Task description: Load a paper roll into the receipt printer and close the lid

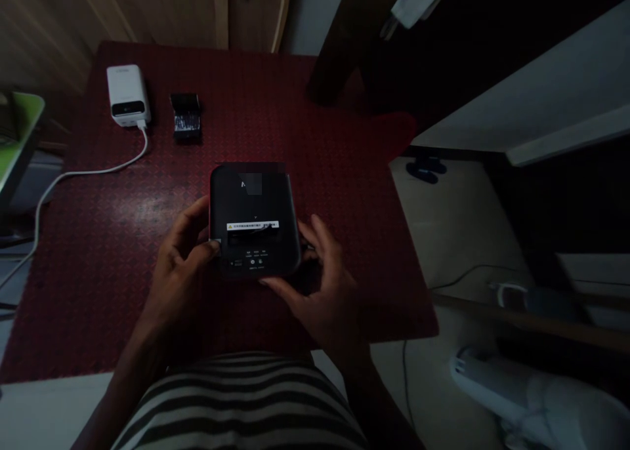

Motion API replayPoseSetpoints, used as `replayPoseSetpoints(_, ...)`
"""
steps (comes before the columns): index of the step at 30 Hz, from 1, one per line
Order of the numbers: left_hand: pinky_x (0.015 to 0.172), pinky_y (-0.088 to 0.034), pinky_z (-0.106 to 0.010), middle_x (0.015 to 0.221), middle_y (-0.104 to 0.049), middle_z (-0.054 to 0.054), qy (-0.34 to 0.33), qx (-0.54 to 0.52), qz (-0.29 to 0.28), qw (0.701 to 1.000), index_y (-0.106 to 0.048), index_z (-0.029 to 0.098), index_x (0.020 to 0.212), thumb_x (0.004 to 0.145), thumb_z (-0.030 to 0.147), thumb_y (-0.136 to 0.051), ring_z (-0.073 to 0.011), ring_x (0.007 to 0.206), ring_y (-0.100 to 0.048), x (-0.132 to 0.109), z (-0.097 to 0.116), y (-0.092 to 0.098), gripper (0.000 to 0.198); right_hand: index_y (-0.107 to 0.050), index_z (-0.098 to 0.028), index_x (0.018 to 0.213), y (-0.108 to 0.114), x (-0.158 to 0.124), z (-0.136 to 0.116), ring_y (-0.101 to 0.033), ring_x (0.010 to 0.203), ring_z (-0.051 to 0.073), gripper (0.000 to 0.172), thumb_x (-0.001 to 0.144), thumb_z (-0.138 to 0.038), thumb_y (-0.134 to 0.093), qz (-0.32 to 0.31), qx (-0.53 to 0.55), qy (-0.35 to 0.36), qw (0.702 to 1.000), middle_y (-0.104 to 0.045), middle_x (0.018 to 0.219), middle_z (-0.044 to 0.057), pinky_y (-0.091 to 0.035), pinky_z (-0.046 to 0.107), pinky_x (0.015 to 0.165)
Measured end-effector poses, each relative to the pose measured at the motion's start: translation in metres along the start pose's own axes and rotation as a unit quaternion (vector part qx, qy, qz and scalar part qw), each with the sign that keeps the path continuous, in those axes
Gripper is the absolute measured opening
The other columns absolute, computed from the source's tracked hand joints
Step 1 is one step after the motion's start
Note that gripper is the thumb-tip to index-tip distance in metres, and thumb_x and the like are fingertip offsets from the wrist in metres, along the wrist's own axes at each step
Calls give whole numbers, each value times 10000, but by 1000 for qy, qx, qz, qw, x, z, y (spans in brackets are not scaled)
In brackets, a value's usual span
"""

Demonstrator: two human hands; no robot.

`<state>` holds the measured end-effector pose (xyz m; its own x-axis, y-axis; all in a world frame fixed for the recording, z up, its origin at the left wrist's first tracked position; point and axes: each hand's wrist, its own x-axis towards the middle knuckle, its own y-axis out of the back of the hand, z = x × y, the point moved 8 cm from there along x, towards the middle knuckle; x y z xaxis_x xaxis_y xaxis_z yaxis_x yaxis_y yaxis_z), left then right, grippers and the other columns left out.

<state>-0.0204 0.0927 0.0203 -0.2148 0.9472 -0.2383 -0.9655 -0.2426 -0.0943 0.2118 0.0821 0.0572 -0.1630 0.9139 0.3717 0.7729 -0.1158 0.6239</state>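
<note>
A black boxy electronic device (254, 204) sits on the red diamond-patterned tabletop (103, 266), with a yellow-and-white warning label and small buttons on its near end. My left hand (180, 266) grips its left side, fingers curled near a small silver part at the edge. My right hand (315, 286) wraps its right front corner with the fingers spread. Farther back lie a white power bank (126, 96) with a plugged-in cable and a small black packet (186, 117).
A white cable (93, 172) runs from the power bank over the table's left edge. A green object (20, 132) stands left of the table, and dark furniture rises at the upper right. A dark blue object (426, 169) lies on the pale floor, with a white appliance (516, 391) at the lower right.
</note>
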Motion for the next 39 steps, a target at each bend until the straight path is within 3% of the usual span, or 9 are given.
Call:
replayPoseSetpoints(10,1076,-676,-453,1595,-748,-69,1,6,13,1000,-725,341,1568,932,299,-794,-369,1466,-722,0,2,-5,641,-314,-259,1819,-9,-6,8,-812,1337,342,1088,958,-374,-969,13,34,-38,999,-730,1598,248,-719,502,1058)
replayPoseSetpoints(15,1088,-679,-476,1624,-731,-63,-28,-7,-14,999,-671,368,1623,997,360,-781,-374,1492,-707,-1,-5,-5,635,-385,-283,1797,7,2,1,-806,1343,359,1049,944,-435,-976,-6,31,-10,999,-735,1599,222,-734,514,1005)
replayPoseSetpoints(17,1106,-668,-466,1654,-710,-54,-45,-9,-6,999,-695,375,1602,992,379,-798,-375,1540,-668,-1,-9,-1,619,-489,-286,1740,20,15,-6,-803,1342,347,865,1002,-424,-920,-1,17,15,1000,-751,1582,194,-727,519,1021)
replayPoseSetpoints(20,1138,-643,-453,1669,-698,-51,-81,-10,0,997,-723,364,1574,990,420,-822,-366,1574,-636,0,-11,1,596,-737,-246,1474,27,45,-24,-810,1305,290,345,1135,-195,-708,-1,-33,107,994,-840,1421,134,-679,504,1124)
replayPoseSetpoints(24,1185,-610,-497,1656,-702,-71,-111,-7,-9,994,-715,354,1569,1020,490,-809,-372,1546,-659,0,-10,-1,573,-827,-202,1237,-23,89,-38,-818,1180,251,318,1117,-17,-598,-161,-114,180,964,-879,1283,101,-679,425,1063)
replayPoseSetpoints(26,1212,-590,-529,1648,-705,-80,-109,-4,-18,994,-705,360,1571,1028,515,-799,-381,1520,-680,0,-9,-2,572,-828,-183,1199,-54,103,-39,-819,1139,270,294,1088,2,-628,-248,-176,171,937,-879,1233,107,-673,421,1019)
replayPoseSetpoints(29,1244,-566,-552,1648,-699,-102,-108,4,-23,994,-687,339,1581,1033,540,-789,-391,1524,-676,-1,-10,-3,592,-817,-154,1225,-80,115,-41,-832,1061,293,313,1044,39,-650,-307,-252,147,906,-870,1179,130,-663,407,904)
replayPoseSetpoints(36,1236,-591,-525,1715,-646,-114,-104,-1,-18,994,-664,299,1619,1032,535,-799,-406,1640,-569,0,-14,0,647,-806,-126,1282,-86,120,-44,-846,1122,315,356,1078,27,-557,-378,-292,110,872,-840,1291,196,-651,398,919)
replayPoseSetpoints(39,1205,-616,-515,1726,-635,-122,-103,-4,-13,995,-668,285,1625,1020,540,-811,-426,1673,-522,0,-15,0,672,-739,-126,1456,-80,123,-46,-841,1174,337,414,1086,-25,-583,-398,-278,81,870,-840,1320,194,-651,420,979)
